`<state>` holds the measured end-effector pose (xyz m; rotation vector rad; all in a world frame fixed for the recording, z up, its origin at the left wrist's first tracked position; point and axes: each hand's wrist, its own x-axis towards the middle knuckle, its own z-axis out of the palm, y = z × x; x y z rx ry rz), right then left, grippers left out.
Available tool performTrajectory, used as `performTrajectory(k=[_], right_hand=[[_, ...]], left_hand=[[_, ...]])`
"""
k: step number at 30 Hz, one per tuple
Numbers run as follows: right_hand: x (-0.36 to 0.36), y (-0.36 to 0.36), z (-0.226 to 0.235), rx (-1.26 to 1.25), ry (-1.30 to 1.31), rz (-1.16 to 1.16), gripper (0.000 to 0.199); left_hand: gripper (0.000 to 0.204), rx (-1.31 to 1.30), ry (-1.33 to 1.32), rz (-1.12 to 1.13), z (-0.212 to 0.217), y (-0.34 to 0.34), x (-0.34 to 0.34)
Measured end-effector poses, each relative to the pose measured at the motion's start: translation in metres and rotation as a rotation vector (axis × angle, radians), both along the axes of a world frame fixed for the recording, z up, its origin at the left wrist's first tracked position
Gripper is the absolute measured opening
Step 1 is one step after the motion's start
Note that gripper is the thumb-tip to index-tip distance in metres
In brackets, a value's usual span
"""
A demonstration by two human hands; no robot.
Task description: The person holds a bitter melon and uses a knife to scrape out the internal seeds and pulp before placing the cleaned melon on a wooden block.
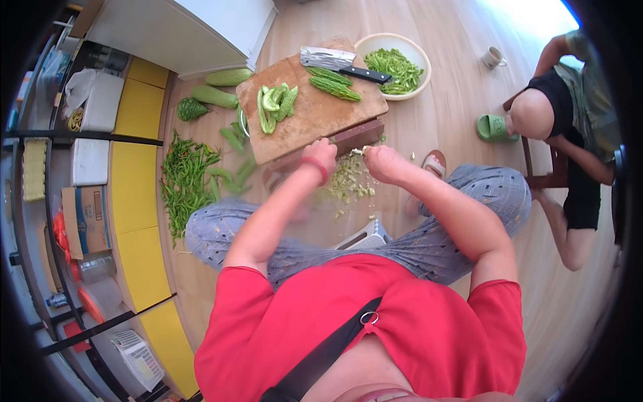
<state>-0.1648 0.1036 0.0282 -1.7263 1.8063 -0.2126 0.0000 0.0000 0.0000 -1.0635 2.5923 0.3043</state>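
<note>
Both hands work close together just below the cutting board's near edge: the left hand (321,155) is curled shut, what it pinches hidden, while the right hand (382,163) has its grip narrowed on a pale scrap at its fingertips. Under them lies a heap of pale green scrapings (347,182) on the floor. Up at twelve o'clock, the wooden cutting board (315,117) carries split gourd pieces (276,104), two whole bitter gourds (333,83) and a cleaver (335,61). Judging by this, seeds are being cleaned out; reaching the board comes next.

Pale green scraps (348,181), floor-heaped
</note>
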Motion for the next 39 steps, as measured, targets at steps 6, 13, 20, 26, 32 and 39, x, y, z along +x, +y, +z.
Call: performTrajectory(k=[6,13,20,26,32,39], right_hand=[[-0.005,0.003,-0.011,0.002,-0.136,-0.051,0.022],[-0.003,0.004,0.021,0.134,-0.352,0.004,0.022],[0.001,0.013,0.013,0.181,-0.306,0.087,0.019],[-0.006,0.013,0.019,0.036,-0.119,0.042,0.019],[-0.016,0.003,0.024,0.075,-0.262,-0.193,0.016],[0.014,0.014,0.007,-0.018,-0.092,0.041,0.011]], left_hand=[[0.031,0.542,0.791,0.139,0.057,0.018,-0.006],[0.019,0.454,0.837,0.097,0.057,0.046,-0.021],[0.013,0.430,0.629,0.103,0.060,0.050,0.004],[0.012,0.125,0.298,-0.140,0.056,0.037,0.050],[0.016,0.217,-0.187,-0.431,0.034,0.056,0.061],[0.024,0.342,-0.405,-0.460,0.016,0.091,0.055]])
